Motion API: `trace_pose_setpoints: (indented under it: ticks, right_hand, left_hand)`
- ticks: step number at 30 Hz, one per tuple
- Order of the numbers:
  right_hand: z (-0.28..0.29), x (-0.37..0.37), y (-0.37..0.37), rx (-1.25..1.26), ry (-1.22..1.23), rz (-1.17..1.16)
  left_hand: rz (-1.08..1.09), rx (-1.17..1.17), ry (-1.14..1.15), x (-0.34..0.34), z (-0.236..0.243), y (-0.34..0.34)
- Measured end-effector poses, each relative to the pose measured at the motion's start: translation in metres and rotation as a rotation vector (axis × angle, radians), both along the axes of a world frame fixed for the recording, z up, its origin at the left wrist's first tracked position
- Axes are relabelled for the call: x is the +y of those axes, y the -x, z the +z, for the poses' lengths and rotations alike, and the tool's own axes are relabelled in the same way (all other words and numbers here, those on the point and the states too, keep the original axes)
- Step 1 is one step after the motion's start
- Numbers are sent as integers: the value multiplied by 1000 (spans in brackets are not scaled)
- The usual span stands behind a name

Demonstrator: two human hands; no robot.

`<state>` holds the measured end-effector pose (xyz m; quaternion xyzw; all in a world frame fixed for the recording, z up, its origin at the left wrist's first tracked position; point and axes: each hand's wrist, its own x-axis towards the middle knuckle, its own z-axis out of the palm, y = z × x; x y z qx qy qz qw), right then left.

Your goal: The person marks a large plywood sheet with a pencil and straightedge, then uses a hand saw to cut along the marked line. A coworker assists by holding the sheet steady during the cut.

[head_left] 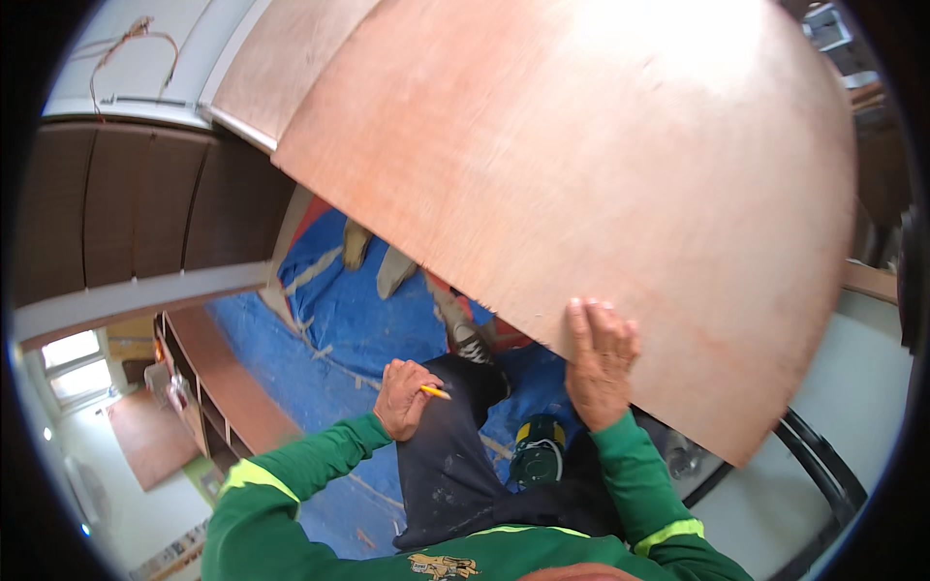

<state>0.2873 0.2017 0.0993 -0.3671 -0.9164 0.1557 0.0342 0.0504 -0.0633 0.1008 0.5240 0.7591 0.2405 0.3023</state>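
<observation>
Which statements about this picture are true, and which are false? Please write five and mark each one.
1. The right hand rests on the wooden panel. True.
2. The left hand holds a hammer. False: it holds a yellow pencil.
3. The person's sleeves are green. True.
4. The blue sheet lies on top of the panel. False: it lies below the panel.
5. Both hands touch the panel. False: only the right one does.

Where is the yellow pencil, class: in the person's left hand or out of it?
In it: the left hand is curled around the yellow pencil, one end sticking out to the right.
</observation>
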Motion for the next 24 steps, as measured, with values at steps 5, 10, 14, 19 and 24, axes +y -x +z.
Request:
trace_pose_setpoints:
  ticks: [5, 10, 14, 19, 24]
  right_hand:
    - [36, -4, -94, 97, 339, -190]
    - [27, -23, -272, 605, 993, -1460]
    - [-17, -38, -312, 864, 1162, -2162]
    - [-74, -2, -248, 1719, 1224, -1896]
    - [-12, 2, -230, 1787, 1122, -1942]
  left_hand:
    - [519, -219, -16, 24, -1, -17]
    - [1240, -553, -239, 108, -40, 22]
    - [1457, -1081, -344, 188, -59, 50]
    - [1669, -795, 84, 216, -63, 73]
    - [1390, -1152, 223, 184, -40, 120]
